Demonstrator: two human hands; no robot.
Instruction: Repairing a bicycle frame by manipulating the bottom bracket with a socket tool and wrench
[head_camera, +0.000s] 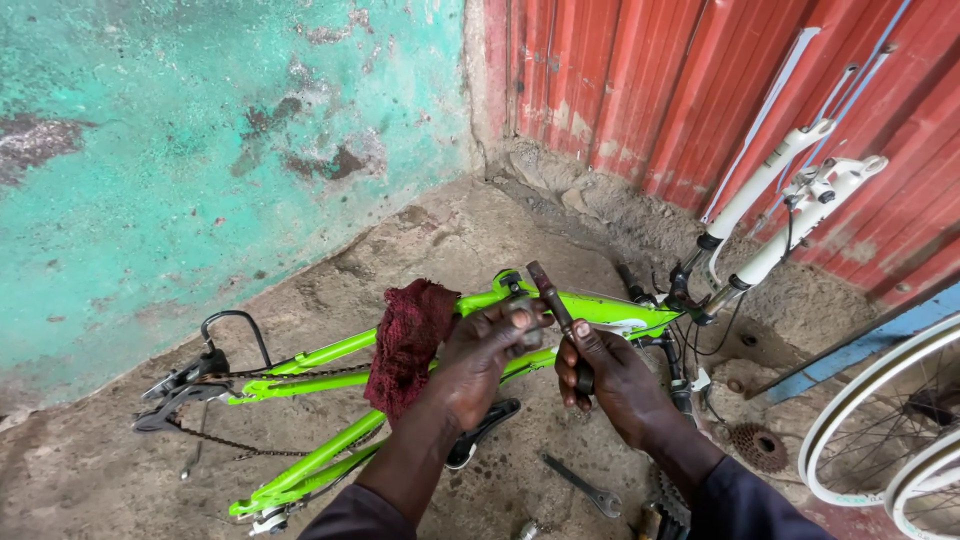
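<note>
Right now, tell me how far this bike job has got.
Done: the green frame lies stripped on the ground, wheels off to the side, white fork bare. In hand: the right hand grips a rusty axle while the left hand, with a red rag, holds a small metal part against it. Left: the sprocket and spanner lie loose.

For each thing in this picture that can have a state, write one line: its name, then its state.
Left hand: closed on a small metal part, red rag beside it.
Right hand: gripping a rusty rod.
Green bike frame: lying on the ground, wheels off.
Chain: hanging slack.
Wrench: lying on the ground.
</note>
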